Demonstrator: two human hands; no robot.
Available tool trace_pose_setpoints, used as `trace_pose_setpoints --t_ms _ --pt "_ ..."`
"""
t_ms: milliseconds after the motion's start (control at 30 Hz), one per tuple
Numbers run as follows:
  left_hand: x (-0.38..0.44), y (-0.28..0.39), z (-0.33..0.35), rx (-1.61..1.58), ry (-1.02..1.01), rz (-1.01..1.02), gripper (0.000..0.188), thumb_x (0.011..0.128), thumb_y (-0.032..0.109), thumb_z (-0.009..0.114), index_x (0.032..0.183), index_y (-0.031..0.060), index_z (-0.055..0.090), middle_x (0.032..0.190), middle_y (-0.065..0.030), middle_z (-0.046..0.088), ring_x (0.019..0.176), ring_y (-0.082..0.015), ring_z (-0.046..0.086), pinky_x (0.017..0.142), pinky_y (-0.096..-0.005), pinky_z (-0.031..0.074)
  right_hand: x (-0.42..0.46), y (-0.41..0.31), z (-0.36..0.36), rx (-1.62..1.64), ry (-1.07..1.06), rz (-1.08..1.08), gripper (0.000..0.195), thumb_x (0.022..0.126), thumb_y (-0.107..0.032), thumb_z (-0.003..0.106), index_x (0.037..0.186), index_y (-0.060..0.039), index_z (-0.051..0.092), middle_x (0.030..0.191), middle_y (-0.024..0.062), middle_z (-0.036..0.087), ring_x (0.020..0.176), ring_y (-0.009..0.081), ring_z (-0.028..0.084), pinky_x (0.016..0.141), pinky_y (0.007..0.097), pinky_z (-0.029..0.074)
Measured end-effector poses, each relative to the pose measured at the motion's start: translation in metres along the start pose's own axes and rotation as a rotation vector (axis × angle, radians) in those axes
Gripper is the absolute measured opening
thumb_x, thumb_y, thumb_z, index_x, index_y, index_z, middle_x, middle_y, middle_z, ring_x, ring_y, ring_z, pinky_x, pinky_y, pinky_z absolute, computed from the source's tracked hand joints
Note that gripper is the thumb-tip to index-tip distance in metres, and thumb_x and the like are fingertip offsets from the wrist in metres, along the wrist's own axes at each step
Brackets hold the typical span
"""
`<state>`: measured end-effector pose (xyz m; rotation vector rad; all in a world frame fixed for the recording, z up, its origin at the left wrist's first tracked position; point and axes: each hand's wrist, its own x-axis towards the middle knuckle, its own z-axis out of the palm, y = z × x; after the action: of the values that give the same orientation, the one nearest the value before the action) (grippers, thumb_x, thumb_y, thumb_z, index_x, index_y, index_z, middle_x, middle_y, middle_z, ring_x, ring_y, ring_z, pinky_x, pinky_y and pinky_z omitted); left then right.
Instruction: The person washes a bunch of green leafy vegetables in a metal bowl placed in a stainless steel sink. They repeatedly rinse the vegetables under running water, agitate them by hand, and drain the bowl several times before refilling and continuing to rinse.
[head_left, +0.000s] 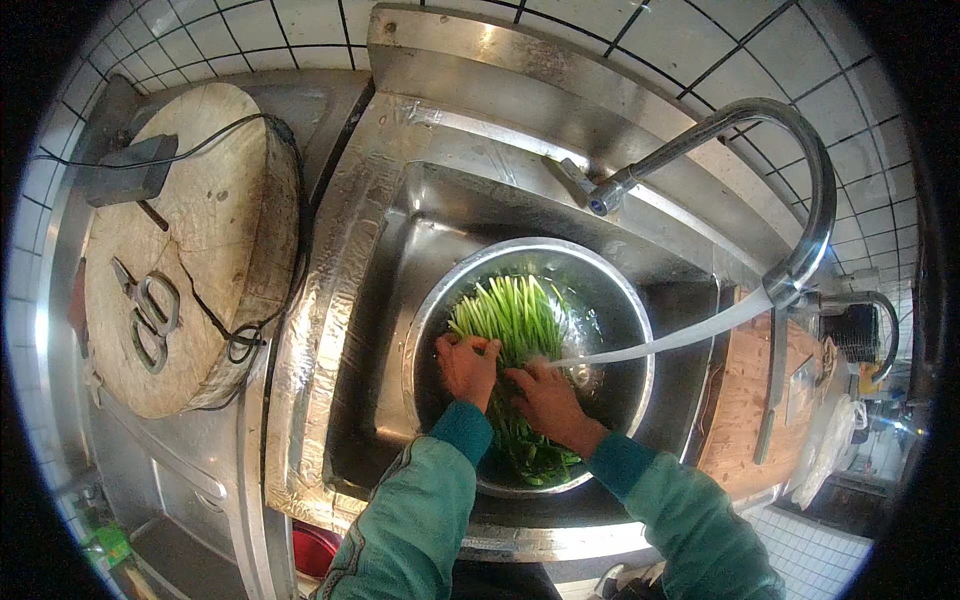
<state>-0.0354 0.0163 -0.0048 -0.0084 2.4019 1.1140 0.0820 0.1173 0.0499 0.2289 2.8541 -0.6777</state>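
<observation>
A bunch of green stalks (517, 315), apparently garlic chives, lies in a round metal basin (646, 352) inside a steel sink (375, 330). The pale cut ends point away from me and the dark leaves trail towards me. My left hand (469, 369) has its fingers curled on the bunch's left edge. Across the middle of the stalks lies my right hand (551, 401), its fingertips partly hidden among them. A stream of water (667, 341) runs from the curved faucet (821, 180) and lands by the fingers of my right hand.
Left of the sink stands a thick round wooden chopping block (202, 195), bearing scissors (154, 315), a grey box (135, 171) and a black cable. A wooden board (750, 397) with a cleaver-like blade (771, 390) lies at right. Below left is a red container (313, 549).
</observation>
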Motion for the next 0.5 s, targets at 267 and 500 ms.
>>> trace_pose_setpoints --t_ms 267,500 --pt "0.018 -0.017 0.009 0.002 0.104 0.005 0.021 0.083 0.027 0.069 0.085 0.0065 0.065 0.114 -0.0179 0.049 0.102 -0.04 0.05 0.091 -0.0494 0.042 0.001 -0.003 -0.003 0.085 -0.05 0.037 0.05 0.083 -0.016 0.067 0.13 -0.0111 0.049 0.115 0.0193 0.051 0.107 0.0394 0.05 0.091 0.0479 0.043" --pt "-0.02 0.003 0.007 -0.135 0.454 0.232 0.03 0.08 0.022 0.073 0.099 0.0052 0.057 0.103 -0.0177 0.052 0.098 -0.0383 0.05 0.089 -0.0478 0.04 -0.001 0.003 -0.003 0.077 -0.026 0.028 0.051 0.081 -0.015 0.068 0.129 -0.0113 0.05 0.114 0.0188 0.051 0.106 0.0392 0.051 0.089 0.0475 0.044"
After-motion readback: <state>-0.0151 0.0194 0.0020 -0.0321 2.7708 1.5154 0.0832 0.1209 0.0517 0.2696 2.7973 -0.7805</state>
